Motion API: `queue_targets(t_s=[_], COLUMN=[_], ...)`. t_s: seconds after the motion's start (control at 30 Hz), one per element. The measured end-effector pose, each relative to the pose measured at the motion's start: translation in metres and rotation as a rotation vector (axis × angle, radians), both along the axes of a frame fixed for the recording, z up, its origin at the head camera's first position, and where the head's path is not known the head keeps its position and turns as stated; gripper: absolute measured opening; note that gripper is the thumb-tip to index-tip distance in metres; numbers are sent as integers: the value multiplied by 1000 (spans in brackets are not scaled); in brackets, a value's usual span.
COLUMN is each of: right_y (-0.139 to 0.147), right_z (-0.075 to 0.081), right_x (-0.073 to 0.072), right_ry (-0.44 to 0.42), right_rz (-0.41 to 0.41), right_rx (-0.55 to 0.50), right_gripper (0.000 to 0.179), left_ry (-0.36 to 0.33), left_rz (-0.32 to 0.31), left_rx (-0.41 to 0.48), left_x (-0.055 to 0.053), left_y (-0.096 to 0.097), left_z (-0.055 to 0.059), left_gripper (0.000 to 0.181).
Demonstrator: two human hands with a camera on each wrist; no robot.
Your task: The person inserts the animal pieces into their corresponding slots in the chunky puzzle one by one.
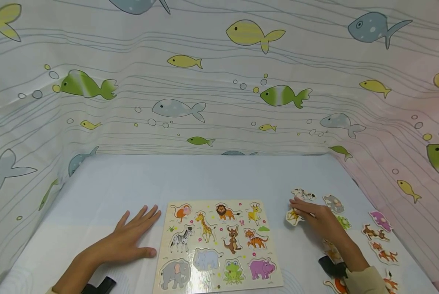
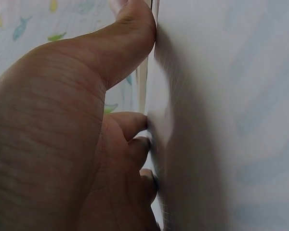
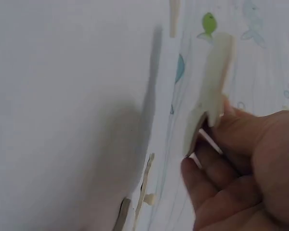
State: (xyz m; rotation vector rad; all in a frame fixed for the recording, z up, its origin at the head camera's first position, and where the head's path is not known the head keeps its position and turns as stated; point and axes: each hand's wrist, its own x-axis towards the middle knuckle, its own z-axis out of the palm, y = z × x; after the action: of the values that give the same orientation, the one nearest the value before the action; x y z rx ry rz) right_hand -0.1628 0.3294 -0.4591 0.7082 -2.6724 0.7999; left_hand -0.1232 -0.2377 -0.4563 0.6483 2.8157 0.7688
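A wooden animal puzzle board lies on the white table, with pictures such as a zebra, giraffe, lion and frog on it. My left hand lies spread on the table to the board's left, thumb pointing toward its edge. To the board's right, my right hand pinches a puzzle piece with a yellow-brown animal on it. In the right wrist view the piece stands on edge between thumb and fingers, above the table, its pale side showing. Just beyond that hand lies a zebra piece.
Loose pieces lie along the table's right side: a grey elephant, green frog, purple hippo, kangaroo, tiger and several others, some partly behind the right forearm. A fish-print curtain surrounds the table's back and sides.
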Motion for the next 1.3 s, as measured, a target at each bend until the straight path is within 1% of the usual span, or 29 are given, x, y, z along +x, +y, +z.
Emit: queue_targets(t_s=[0.2, 0.37, 0.5, 0.63, 0.77, 0.87, 1.03, 1.17, 1.3], right_y=[-13, -24, -33, -45, -60, -71, -86, -95, -104], right_z=[13, 21, 26, 31, 37, 38, 35, 36, 41], right_x=[-2, -3, -4, -6, -7, -9, -12, -15, -16], right_ry=[58, 69, 96, 118, 114, 133, 187, 165, 73], right_rz=[43, 99, 154, 189, 210, 237, 274, 281, 285], right_rx=[47, 33, 22, 16, 30, 33, 31, 32, 32], right_gripper=[38, 38, 36, 37, 35, 32, 29, 25, 24], left_ry=[-5, 0, 4, 9, 6, 9, 9, 8, -4], left_rz=[0, -3, -4, -9, -14, -14, -12, -13, -8], left_rx=[5, 1, -7, -10, 2, 6, 2, 0, 4], left_x=[1, 0, 0, 0, 1, 1, 0, -1, 0], left_y=[0, 1, 2, 2, 1, 1, 1, 1, 1], left_z=[2, 3, 3, 2, 4, 3, 2, 3, 3], left_gripper=[104, 104, 105, 105, 104, 104, 104, 105, 105])
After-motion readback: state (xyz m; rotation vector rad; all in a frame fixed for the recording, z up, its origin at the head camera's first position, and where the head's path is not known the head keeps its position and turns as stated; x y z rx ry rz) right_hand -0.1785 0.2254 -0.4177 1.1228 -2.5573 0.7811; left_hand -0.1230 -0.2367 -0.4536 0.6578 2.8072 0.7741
